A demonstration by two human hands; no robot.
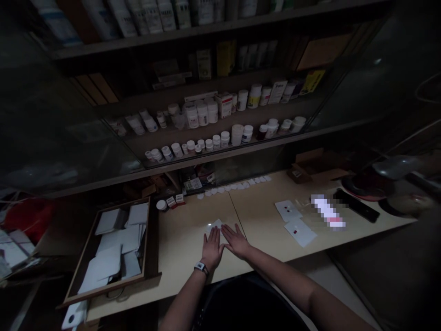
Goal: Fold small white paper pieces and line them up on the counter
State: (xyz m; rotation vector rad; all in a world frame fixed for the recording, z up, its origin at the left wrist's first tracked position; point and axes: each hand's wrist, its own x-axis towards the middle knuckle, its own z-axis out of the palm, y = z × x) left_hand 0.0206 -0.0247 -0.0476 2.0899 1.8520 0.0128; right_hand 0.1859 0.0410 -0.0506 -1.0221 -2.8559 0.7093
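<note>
A small piece of white paper [218, 223] lies on the pale tabletop [186, 239], partly covered by my fingers. My left hand [212, 252] rests flat on its left part, fingers stretched out. From the right, my right hand [235, 240] presses flat on the same paper, its fingers extended and the thumbs meeting. To the right are two white paper sheets, one [284, 206] with a few small dark pills and the other [305, 234] with a small red one. Several folded white packets [234, 186] form a row along the back.
At left a wooden drawer [149, 239] holds stacks of white paper. A white bottle [161, 205] and small boxes [175, 200] stand behind it. Shelves [206, 158] of pill bottles rise at the back. On the right are a black phone-like object [358, 206] and an open cardboard box [315, 168].
</note>
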